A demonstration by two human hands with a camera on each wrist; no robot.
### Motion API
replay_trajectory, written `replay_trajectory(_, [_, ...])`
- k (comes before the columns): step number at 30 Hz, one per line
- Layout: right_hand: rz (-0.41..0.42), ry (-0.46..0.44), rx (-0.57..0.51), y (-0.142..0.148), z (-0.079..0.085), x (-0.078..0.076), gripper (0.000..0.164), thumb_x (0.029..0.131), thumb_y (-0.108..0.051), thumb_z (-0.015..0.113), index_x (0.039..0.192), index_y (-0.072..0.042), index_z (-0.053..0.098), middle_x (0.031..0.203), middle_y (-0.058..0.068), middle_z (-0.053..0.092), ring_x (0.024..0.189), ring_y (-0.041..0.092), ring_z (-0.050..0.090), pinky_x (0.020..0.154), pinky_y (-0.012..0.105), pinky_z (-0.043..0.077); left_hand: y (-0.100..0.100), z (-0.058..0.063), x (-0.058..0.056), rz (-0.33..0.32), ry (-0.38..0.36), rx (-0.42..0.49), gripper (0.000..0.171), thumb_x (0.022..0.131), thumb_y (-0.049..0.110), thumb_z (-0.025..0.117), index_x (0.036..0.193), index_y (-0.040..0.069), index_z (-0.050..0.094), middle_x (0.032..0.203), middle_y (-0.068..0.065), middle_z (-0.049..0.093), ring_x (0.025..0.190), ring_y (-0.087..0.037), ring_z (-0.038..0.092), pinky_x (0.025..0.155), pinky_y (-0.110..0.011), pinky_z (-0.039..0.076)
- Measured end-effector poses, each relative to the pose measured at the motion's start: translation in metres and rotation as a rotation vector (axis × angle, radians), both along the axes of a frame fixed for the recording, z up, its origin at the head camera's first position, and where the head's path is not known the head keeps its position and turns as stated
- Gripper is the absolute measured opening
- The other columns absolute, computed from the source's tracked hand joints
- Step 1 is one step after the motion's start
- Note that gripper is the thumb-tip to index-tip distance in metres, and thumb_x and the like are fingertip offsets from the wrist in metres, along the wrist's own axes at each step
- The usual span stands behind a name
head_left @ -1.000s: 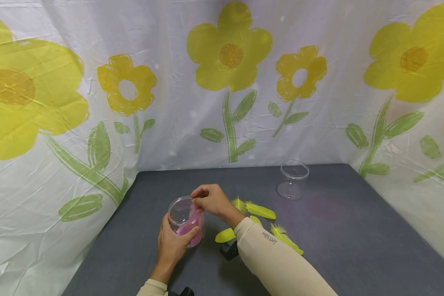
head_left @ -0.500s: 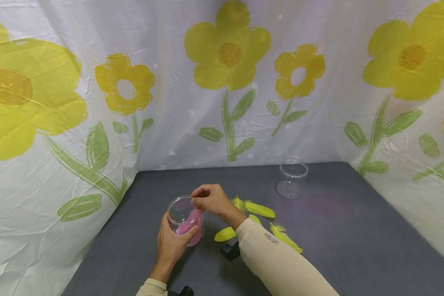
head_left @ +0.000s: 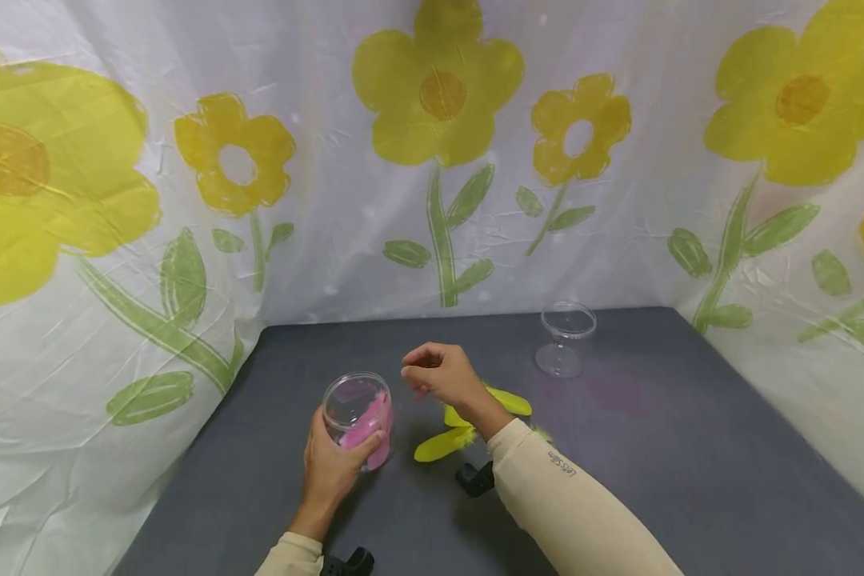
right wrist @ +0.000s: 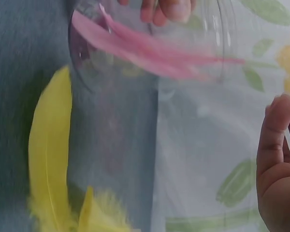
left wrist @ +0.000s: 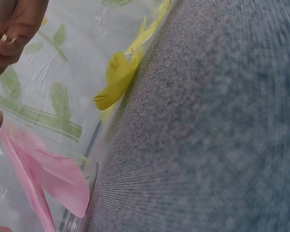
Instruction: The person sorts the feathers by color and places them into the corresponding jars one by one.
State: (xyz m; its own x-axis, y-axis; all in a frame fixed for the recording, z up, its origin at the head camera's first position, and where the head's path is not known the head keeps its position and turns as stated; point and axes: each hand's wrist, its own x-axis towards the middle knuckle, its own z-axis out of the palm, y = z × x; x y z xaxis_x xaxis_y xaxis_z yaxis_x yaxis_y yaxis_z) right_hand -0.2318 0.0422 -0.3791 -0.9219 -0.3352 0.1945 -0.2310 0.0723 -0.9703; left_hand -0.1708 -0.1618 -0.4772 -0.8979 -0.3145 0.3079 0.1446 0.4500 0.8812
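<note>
My left hand (head_left: 331, 468) grips a clear plastic jar (head_left: 336, 405), fingers and thumb wrapped round its side. Inside the jar are pink feathers (head_left: 366, 430), leaning against the wall on the right. In the right wrist view one feather's thin end pokes past the jar's rim, while the broad ends of the pink feathers (right wrist: 135, 50) lie toward the bottom. To the right of the opening, my right hand (head_left: 452, 382) hovers apart from the jar, with loosely bent fingers and nothing seen in them. Yellow feathers (head_left: 441, 446) lie on the table beneath the right wrist, partly hidden by it.
Toward the back right of the dark grey table (head_left: 655, 448) stands another clear container (head_left: 560, 362) with a wide round rim. A white curtain (head_left: 331, 264) printed with yellow flowers closes off the back and sides. Black wrist mounts (head_left: 478, 480) sit under both forearms.
My right hand has let go of the pink feather at the jar's rim and moved away to the right and slightly up. The feather sits in the jar. My left hand keeps its grip.
</note>
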Motion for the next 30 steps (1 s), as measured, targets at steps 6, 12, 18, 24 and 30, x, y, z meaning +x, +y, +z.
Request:
replay_trajectory(6, [-0.052,-0.033,-0.027,0.027,0.009,0.004,0.019,0.088,-0.007,0.069,0.104,0.003,0.066,0.089,0.021,0.063,0.074,0.036,0.06,0.072,0.05,0.054,0.001,0.002,-0.003,-0.006,-0.01,-0.011,0.101,0.065,0.036,0.09,0.142,0.002,0.034,0.132,-0.023,0.047,0.119,-0.039,0.046,0.097,-0.059,0.034])
replay_trajectory(12, [-0.123,-0.054,-0.062,0.057,0.007,0.0,0.018,0.088,-0.006,0.069,0.105,0.0,0.066,0.097,0.023,0.063,0.075,0.029,0.06,0.07,0.044,0.054,0.002,0.007,-0.006,-0.008,-0.043,-0.036,0.102,0.066,0.038,0.089,0.143,0.001,0.033,0.133,-0.024,0.046,0.121,-0.041,0.044,0.098,-0.06,0.033])
replay_trajectory(18, [-0.19,-0.02,-0.068,0.085,0.007,0.003,0.023,0.088,-0.006,0.069,0.109,0.001,0.064,0.096,0.019,0.064,0.076,0.026,0.062,0.071,0.046,0.054,0.003,0.007,-0.014,-0.022,-0.071,-0.043,0.103,0.068,0.04,0.088,0.144,0.001,0.031,0.135,-0.025,0.046,0.121,-0.041,0.044,0.099,-0.058,0.033])
replay_trajectory(24, [-0.253,0.004,-0.058,0.109,0.005,0.005,0.031,0.089,-0.007,0.069,0.117,0.004,0.06,0.096,0.016,0.063,0.079,0.028,0.063,0.069,0.039,0.054,0.005,0.008,-0.02,-0.043,-0.098,-0.056,0.105,0.069,0.043,0.086,0.146,0.001,0.028,0.136,-0.025,0.044,0.121,-0.041,0.043,0.098,-0.059,0.034])
replay_trajectory(30, [-0.315,0.0,-0.036,0.128,0.004,0.007,0.037,0.089,-0.008,0.069,0.122,0.003,0.057,0.1,0.019,0.061,0.079,0.021,0.063,0.074,0.044,0.054,0.009,0.009,-0.03,-0.049,-0.114,-0.082,0.105,0.07,0.045,0.085,0.146,0.003,0.028,0.138,-0.024,0.044,0.122,-0.04,0.043,0.098,-0.058,0.035])
